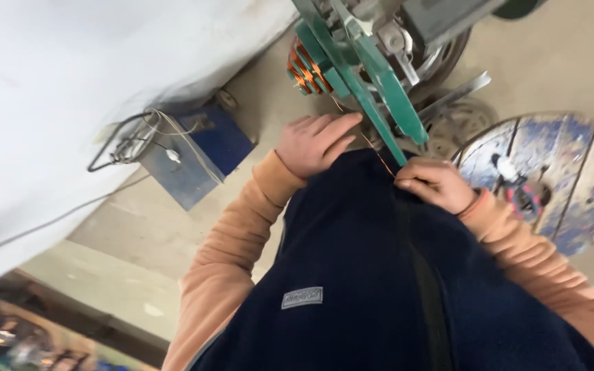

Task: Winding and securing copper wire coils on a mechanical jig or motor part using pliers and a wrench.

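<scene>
Right hand (433,184) pinches the thin copper wire (372,148) taut; left hand (314,143) rests open, holding nothing. Risk: wire snapping or fingers caught by the green winder arm (386,89).

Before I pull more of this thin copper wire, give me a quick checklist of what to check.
1. Thin copper wire pinched in right hand: ok.
2. Left hand clear of the green metal winder arms: not ok, fingertips lie right beside them.
3. Wire runs up toward the orange copper coil: ok.
4. Wire free of kinks: cannot tell.
5. Round wooden cable reel apart from both hands: ok.
</scene>
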